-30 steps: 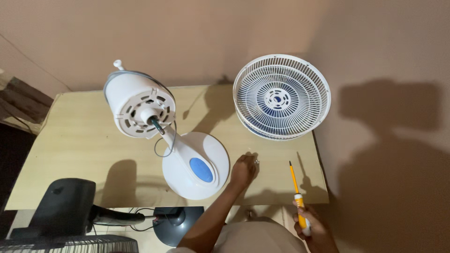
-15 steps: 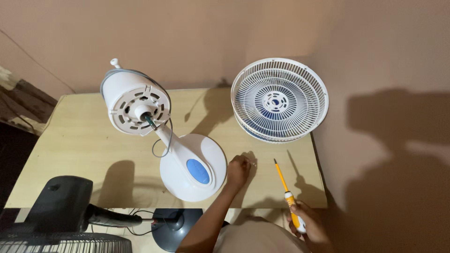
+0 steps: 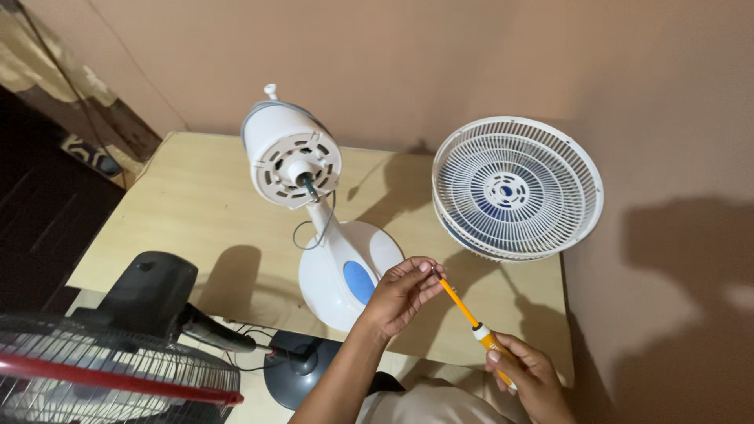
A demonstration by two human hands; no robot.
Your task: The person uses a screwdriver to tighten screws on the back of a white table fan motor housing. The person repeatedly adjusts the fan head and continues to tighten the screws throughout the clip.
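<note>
- Right hand (image 3: 528,375) grips a screwdriver (image 3: 474,328) by its handle, above the surface (image 3: 196,228) edge.
- Left hand (image 3: 402,292) fingers (image 3: 424,271) pinch its tip.
- Fan (image 3: 330,228) and grille (image 3: 517,188) lie beyond.

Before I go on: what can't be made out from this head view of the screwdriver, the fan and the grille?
- Screwdriver tip: hidden in the left hand's fingers.
- Its handle end: covered by the right hand.
- White fan rear: faces away from the camera.
- Grille stack: what lies beneath is screened by the ribs.
- Black fan: cut off by the bottom-left edge.
</note>
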